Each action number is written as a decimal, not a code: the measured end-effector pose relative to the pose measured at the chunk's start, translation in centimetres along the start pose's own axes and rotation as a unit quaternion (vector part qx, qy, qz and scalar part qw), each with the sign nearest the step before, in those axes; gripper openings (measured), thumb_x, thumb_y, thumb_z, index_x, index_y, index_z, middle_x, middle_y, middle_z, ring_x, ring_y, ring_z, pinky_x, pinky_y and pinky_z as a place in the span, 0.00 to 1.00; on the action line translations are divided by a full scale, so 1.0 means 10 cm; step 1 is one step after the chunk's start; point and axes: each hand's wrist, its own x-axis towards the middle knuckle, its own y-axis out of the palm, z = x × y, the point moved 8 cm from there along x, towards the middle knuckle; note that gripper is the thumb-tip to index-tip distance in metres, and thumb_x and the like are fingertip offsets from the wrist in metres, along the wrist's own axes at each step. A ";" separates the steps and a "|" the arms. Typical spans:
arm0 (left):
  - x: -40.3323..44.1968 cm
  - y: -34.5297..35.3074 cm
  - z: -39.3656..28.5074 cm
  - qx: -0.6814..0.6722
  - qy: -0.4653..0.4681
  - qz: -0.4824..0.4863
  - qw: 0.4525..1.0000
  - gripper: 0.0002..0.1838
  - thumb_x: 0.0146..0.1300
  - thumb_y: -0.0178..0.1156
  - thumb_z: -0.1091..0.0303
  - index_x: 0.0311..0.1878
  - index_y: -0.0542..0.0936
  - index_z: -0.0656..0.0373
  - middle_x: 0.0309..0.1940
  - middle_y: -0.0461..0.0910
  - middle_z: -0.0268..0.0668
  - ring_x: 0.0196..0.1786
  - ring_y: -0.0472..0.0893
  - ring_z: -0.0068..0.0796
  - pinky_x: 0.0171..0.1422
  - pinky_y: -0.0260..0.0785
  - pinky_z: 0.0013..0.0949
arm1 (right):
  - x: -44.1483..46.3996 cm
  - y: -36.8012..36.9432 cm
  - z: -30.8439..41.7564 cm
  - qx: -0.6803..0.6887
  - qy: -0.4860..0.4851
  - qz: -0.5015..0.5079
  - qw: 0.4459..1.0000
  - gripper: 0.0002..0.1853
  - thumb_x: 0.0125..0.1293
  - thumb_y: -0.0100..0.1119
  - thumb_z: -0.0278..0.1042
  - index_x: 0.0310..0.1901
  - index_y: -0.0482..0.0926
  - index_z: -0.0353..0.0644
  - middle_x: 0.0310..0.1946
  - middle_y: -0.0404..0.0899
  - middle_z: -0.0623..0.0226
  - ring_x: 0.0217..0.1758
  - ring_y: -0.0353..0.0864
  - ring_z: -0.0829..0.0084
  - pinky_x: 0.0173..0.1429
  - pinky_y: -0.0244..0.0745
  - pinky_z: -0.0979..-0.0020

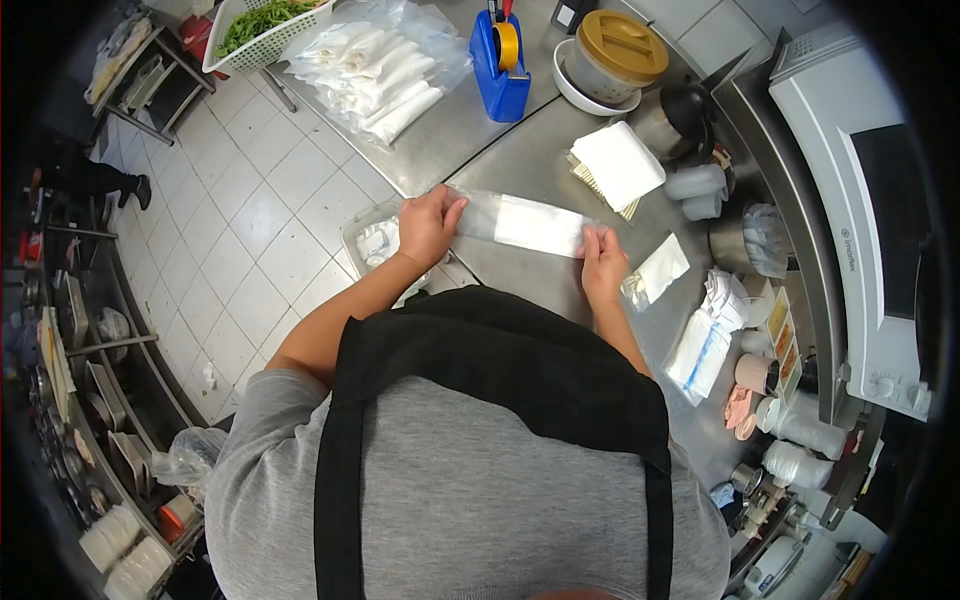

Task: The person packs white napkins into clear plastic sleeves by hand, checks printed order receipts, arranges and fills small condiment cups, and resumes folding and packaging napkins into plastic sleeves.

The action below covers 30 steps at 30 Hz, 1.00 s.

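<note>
My left hand (430, 225) pinches one end of a long clear plastic sleeve (475, 213). Inside the sleeve lies a flat white packet (540, 226), towards its right end. That right end is gripped by the fingers of my right hand (602, 262). The sleeve is stretched between both hands over the steel table (500, 262). Just right of my right hand lies a small wrapped white packet (656, 270). A stack of white napkins (618, 168) rests beyond it. Below my left hand is a clear plastic container (378, 242) with white items in it.
At the back are a pile of wrapped white packets (375, 75), a blue tape dispenser (500, 75), a basket of greens (262, 35) and a tub with a yellow lid (612, 55). A microwave (860, 200) stands right. Another person's leg (105, 178) shows at far left.
</note>
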 end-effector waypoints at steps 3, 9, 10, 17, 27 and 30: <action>0.05 -0.01 -0.05 0.061 0.033 -0.027 0.997 0.10 0.61 0.59 0.60 0.30 0.74 0.55 0.20 0.78 0.38 0.27 0.78 0.41 0.41 0.61 0.41 | 0.03 0.01 0.03 -0.104 -0.026 -0.044 0.993 0.14 0.65 0.57 0.42 0.27 0.73 0.43 0.21 0.78 0.66 0.28 0.78 0.61 0.42 0.65 0.63; 0.23 -0.03 0.05 0.249 -0.007 0.026 0.968 0.08 0.57 0.62 0.63 0.36 0.74 0.51 0.25 0.79 0.35 0.31 0.78 0.39 0.43 0.61 0.40 | 0.02 0.06 0.12 -0.193 -0.089 -0.093 0.973 0.13 0.65 0.57 0.44 0.28 0.74 0.46 0.19 0.76 0.68 0.28 0.76 0.64 0.46 0.61 0.64; 0.27 -0.07 0.05 0.271 -0.037 0.044 0.961 0.09 0.55 0.63 0.64 0.38 0.74 0.51 0.28 0.80 0.35 0.34 0.78 0.38 0.44 0.62 0.40 | 0.01 0.06 0.12 -0.192 -0.092 -0.095 0.972 0.13 0.65 0.57 0.44 0.28 0.74 0.46 0.19 0.76 0.68 0.28 0.76 0.64 0.47 0.61 0.64; 0.33 0.21 -0.79 0.027 0.347 0.162 0.924 0.12 0.52 0.61 0.72 0.41 0.76 0.52 0.39 0.75 0.34 0.50 0.74 0.39 0.55 0.65 0.43 | 0.01 0.09 0.12 -0.213 -0.104 -0.090 0.967 0.12 0.66 0.56 0.44 0.31 0.75 0.45 0.19 0.77 0.68 0.28 0.76 0.64 0.46 0.62 0.65; 0.10 0.33 -0.17 0.036 0.054 0.148 0.987 0.06 0.51 0.58 0.75 0.34 0.76 0.59 0.26 0.78 0.43 0.31 0.79 0.45 0.38 0.72 0.41 | -0.32 0.15 0.38 0.109 -0.075 0.059 0.990 0.18 0.63 0.54 0.25 0.55 0.75 0.43 0.44 0.70 0.58 0.40 0.72 0.69 0.43 0.72 0.73; -0.07 0.49 -0.22 -0.059 -0.049 0.141 0.987 0.07 0.52 0.58 0.74 0.36 0.77 0.60 0.27 0.80 0.43 0.31 0.82 0.40 0.37 0.73 0.37 | -0.28 0.38 0.69 0.137 -0.118 0.108 0.978 0.18 0.63 0.54 0.24 0.55 0.75 0.42 0.48 0.70 0.57 0.42 0.72 0.69 0.45 0.73 0.72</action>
